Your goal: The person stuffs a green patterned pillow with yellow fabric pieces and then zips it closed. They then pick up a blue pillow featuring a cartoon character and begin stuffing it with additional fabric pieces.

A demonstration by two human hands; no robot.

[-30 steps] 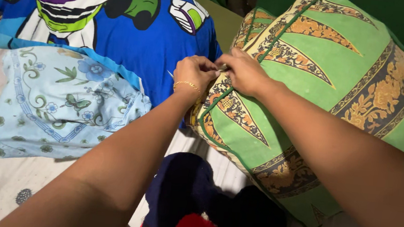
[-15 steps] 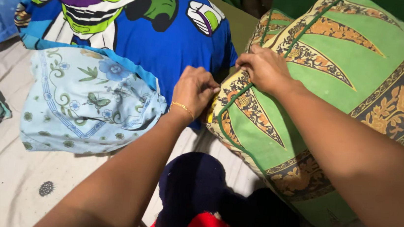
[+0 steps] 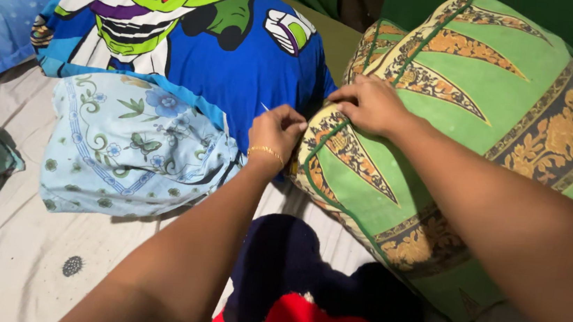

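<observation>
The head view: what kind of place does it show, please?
Probably a bedroom, on a bed: a pale sheet underneath, a green patterned pillow under both hands, and a blue cartoon-print pillow beside it.

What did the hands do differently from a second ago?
The left hand has pulled away from the green pillow's edge, pinching something thin and pale, perhaps a needle; a second ago it sat right beside the right hand. The right hand still presses the pillow's corner. The blue cartoon pillow and floral pillow lie as before.
</observation>
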